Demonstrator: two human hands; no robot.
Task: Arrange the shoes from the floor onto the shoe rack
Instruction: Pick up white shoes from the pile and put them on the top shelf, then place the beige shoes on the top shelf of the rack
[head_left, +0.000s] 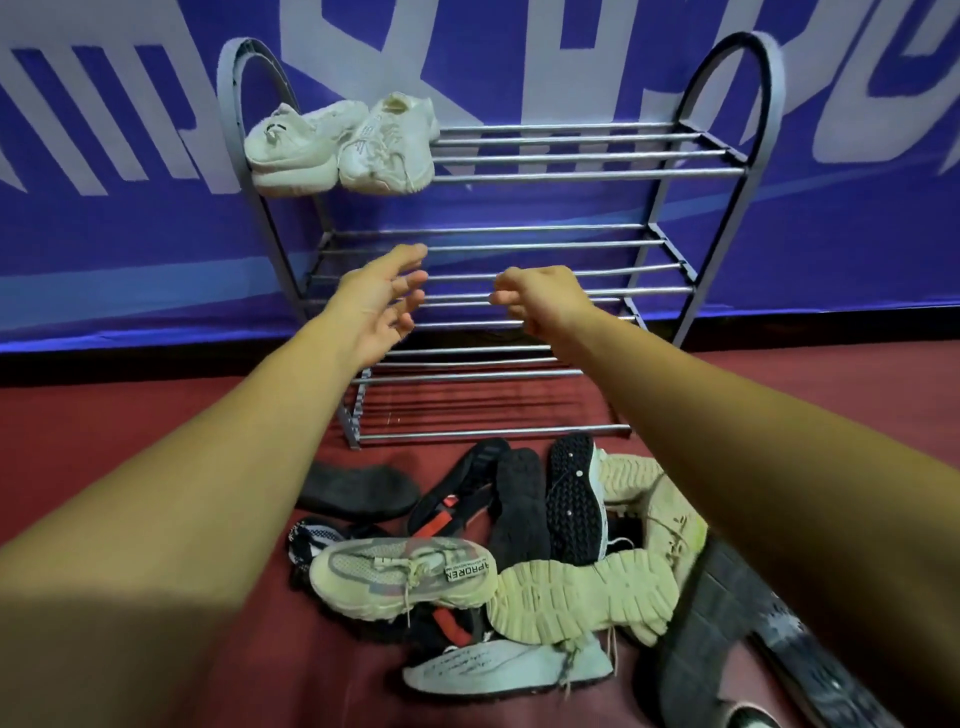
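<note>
I am holding my empty left hand (376, 301) and right hand (540, 306) before the rack (519, 244), above piled shoes (493, 545).

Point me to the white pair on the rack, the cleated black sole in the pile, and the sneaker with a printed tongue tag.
White pair (340, 145): head view, upper.
Cleated black sole (571, 499): head view, midsole.
Tagged sneaker (400, 574): head view, laces.
</note>
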